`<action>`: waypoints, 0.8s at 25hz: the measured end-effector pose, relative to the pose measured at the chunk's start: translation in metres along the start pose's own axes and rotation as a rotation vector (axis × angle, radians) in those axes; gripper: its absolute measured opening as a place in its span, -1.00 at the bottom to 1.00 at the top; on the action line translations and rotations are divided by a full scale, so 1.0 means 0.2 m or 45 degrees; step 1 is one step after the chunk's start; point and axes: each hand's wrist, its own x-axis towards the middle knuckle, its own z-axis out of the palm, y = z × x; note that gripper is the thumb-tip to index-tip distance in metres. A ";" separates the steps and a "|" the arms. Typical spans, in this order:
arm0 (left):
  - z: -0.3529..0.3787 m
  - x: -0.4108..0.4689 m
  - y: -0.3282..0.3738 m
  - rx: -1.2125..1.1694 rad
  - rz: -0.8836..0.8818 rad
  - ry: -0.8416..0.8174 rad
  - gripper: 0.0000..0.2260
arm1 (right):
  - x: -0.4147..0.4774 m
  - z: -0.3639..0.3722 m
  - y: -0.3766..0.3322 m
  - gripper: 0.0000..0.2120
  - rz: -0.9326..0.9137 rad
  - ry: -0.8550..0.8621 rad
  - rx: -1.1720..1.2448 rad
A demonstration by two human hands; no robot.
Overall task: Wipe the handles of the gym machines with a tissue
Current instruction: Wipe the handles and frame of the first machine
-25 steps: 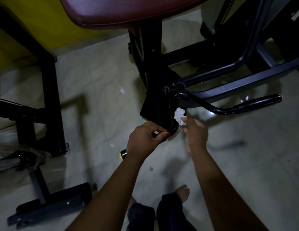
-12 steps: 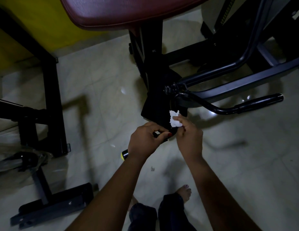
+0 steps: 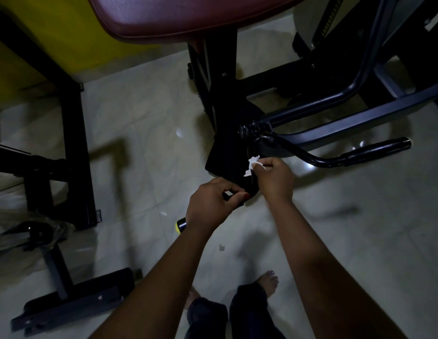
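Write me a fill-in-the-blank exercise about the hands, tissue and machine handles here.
The right hand pinches a crumpled ____ paper tissue.
The left hand grips a black machine handle whose end cap is ____.
The long black foam-grip handle at right is touched by ____ hand.
Missing words: white; yellow; neither.

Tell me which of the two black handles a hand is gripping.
The near handle with the yellow end cap: the left hand grips it. The far handle on the right juts free, untouched.

A maroon pad (image 3: 200, 15) overhangs the pale tiled floor (image 3: 139, 148).
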 end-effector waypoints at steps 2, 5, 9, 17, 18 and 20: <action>0.00 0.00 0.00 0.006 0.001 0.008 -0.86 | -0.06 -0.01 0.00 -0.94 0.283 -0.006 0.376; 0.01 0.00 0.00 0.012 0.011 0.020 -0.85 | -0.17 -0.06 0.03 -0.81 0.812 -0.366 1.171; 0.01 0.00 -0.01 0.036 0.041 0.033 -0.85 | -0.11 0.03 0.06 -0.69 1.116 -0.571 1.824; 0.01 0.00 -0.01 0.012 0.027 0.045 -0.87 | -0.22 0.06 0.15 -0.75 0.796 -0.351 1.616; 0.01 0.00 -0.01 0.010 0.015 0.044 -0.88 | -0.20 0.06 0.15 -0.77 0.719 -0.268 1.528; 0.01 0.00 0.00 0.018 0.014 0.026 -0.89 | -0.12 0.05 0.10 -0.85 0.551 -0.140 1.390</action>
